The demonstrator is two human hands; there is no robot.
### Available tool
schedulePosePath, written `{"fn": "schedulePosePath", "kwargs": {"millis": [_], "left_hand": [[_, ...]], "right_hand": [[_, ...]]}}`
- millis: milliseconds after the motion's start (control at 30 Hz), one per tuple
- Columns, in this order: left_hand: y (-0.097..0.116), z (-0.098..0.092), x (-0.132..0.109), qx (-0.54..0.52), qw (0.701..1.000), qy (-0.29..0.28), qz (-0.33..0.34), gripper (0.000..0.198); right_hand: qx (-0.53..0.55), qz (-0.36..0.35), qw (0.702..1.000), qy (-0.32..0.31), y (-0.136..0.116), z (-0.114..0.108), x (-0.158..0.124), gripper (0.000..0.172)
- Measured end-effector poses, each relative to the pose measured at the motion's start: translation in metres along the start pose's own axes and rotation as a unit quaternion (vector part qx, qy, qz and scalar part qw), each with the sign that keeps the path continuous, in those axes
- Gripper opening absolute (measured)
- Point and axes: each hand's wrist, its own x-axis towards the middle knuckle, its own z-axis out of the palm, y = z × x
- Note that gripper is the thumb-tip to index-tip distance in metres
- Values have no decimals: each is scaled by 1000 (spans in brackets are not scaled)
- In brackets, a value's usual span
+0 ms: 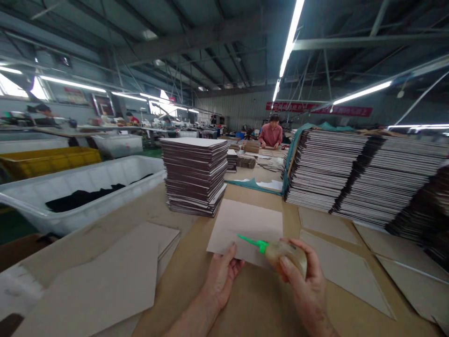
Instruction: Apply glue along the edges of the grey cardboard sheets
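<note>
My right hand (304, 283) is closed around a clear glue bottle (286, 254) with a green nozzle (250, 242) that points left over a light grey card sheet (245, 224). This sheet lies flat on the brown cardboard-covered table (245, 304). My left hand (221, 277) rests at the sheet's near edge, thumb up against it and fingers curled.
A tall stack of dark-edged boards (194, 175) stands behind the sheet. Larger stacks (351, 171) fill the right. Loose grey sheets (105, 281) lie at the left, flat cardboard pieces (343, 267) at the right. A white tub (80, 192) sits left. A person (271, 132) works far back.
</note>
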Motion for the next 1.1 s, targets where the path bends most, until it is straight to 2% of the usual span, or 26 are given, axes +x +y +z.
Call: {"fn": "schedulePosePath", "kwargs": {"millis": [100, 200, 267, 467, 733, 900, 1033, 1100], "left_hand": [[-5, 0, -2, 30, 999, -30, 11, 36], [-8, -1, -4, 64, 996, -55, 29, 34], [-10, -2, -5, 82, 993, -70, 40, 32], [-10, -4, -8, 123, 985, -110, 54, 34], [-11, 1, -10, 144, 980, -121, 58, 31], [-9, 6, -12, 134, 980, -127, 74, 32], [-7, 8, -15, 141, 980, -123, 68, 27], [-5, 10, -17, 141, 979, -128, 76, 27]], "right_hand": [[-46, -68, 995, -59, 0, 9, -7, 41], [-109, -167, 973, -116, -5, 17, -9, 30], [-126, -202, 962, -136, -9, 21, -8, 26], [-137, -223, 949, -176, -12, 26, -4, 21], [-138, -241, 943, -182, -15, 28, -5, 19], [-138, -277, 922, -232, -19, 28, -9, 16], [-154, -312, 914, -209, -24, 30, -9, 17], [-161, -325, 906, -216, -27, 31, -9, 16]]}}
